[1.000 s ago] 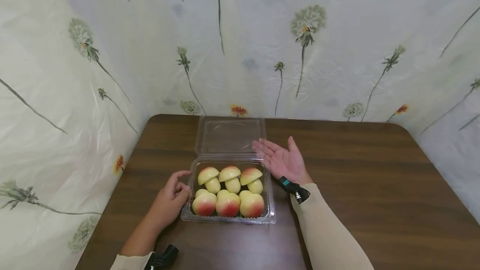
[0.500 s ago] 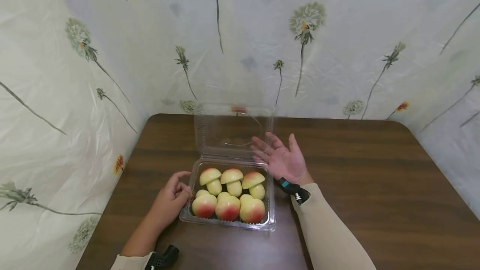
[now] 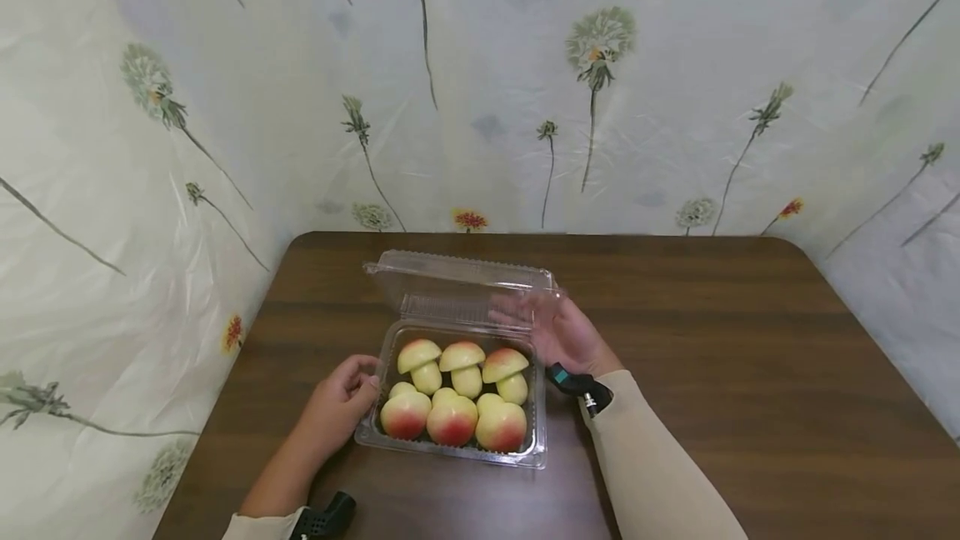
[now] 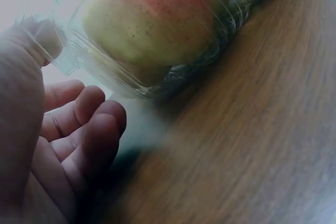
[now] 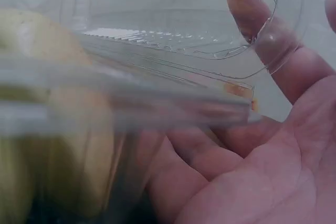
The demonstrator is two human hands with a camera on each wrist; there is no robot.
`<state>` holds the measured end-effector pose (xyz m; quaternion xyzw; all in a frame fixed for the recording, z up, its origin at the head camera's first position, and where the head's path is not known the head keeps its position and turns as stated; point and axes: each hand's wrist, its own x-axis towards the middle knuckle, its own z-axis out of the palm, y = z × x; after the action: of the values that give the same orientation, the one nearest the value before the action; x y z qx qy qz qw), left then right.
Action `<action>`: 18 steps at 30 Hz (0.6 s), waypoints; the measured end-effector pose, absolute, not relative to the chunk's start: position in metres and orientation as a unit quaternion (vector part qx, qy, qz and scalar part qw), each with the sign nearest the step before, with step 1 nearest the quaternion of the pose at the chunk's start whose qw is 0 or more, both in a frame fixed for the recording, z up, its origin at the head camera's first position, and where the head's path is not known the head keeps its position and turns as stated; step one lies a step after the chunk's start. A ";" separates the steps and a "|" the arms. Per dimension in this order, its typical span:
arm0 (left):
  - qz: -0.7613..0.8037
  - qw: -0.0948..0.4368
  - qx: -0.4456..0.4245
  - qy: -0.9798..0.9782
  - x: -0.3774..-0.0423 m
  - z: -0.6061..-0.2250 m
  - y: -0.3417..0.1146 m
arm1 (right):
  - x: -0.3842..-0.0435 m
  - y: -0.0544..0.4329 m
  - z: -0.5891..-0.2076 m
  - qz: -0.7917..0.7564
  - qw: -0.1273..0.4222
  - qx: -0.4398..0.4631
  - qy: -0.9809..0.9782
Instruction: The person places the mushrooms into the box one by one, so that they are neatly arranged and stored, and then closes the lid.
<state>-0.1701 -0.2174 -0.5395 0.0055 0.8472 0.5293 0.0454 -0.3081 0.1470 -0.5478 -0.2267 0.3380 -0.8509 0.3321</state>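
Note:
A clear plastic clamshell box sits on the table in the head view. Inside lie several yellow mushroom-shaped pieces with red-blushed caps, in two rows. Its hinged lid stands tilted up at the back, leaning forward over the base. At the box's left side, my left hand pinches the rim; the left wrist view shows the thumb on the rim and fingers curled below. My right hand is behind the lid's right side, palm up, its fairly straight fingers touching the lid and showing through the plastic.
The brown wooden table extends to both sides of the box. A flower-printed sheet covers the walls behind and on the left. Each wrist wears a small black camera, such as the right wrist camera.
The lid has swung from lying back on the table to tilting forward over the base, pushed by my right fingers. My left hand stays at the box's left edge.

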 end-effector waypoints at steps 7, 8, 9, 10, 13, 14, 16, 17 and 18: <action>0.528 0.048 0.000 0.848 -0.171 -0.542 -0.217 | -0.294 0.159 -0.542 -0.809 0.340 -0.244 0.414; 0.524 0.053 -0.001 0.850 -0.171 -0.542 -0.217 | -0.290 0.161 -0.542 -0.802 0.335 -0.249 0.428; 0.526 0.059 -0.002 0.848 -0.171 -0.541 -0.217 | -0.287 0.162 -0.542 -0.793 0.328 -0.255 0.445; 0.531 0.067 -0.001 0.845 -0.171 -0.540 -0.218 | -0.284 0.164 -0.541 -0.782 0.323 -0.258 0.466; 0.556 0.096 0.001 0.826 -0.171 -0.539 -0.222 | -0.276 0.167 -0.542 -0.752 0.322 -0.262 0.511; 0.571 0.113 0.004 0.813 -0.171 -0.538 -0.224 | -0.275 0.167 -0.542 -0.745 0.325 -0.266 0.518; 0.613 0.159 0.015 0.774 -0.170 -0.538 -0.229 | -0.273 0.166 -0.542 -0.733 0.325 -0.270 0.533; 0.637 0.187 0.018 0.748 -0.170 -0.537 -0.232 | -0.272 0.165 -0.543 -0.731 0.325 -0.271 0.536; 0.659 0.217 0.023 0.719 -0.169 -0.536 -0.235 | -0.272 0.164 -0.543 -0.729 0.322 -0.272 0.539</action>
<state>-0.1689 -0.2352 -0.5362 0.0229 0.7195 0.6594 0.2170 -0.2718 0.1641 -0.5426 -0.2716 0.5394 -0.7291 0.3221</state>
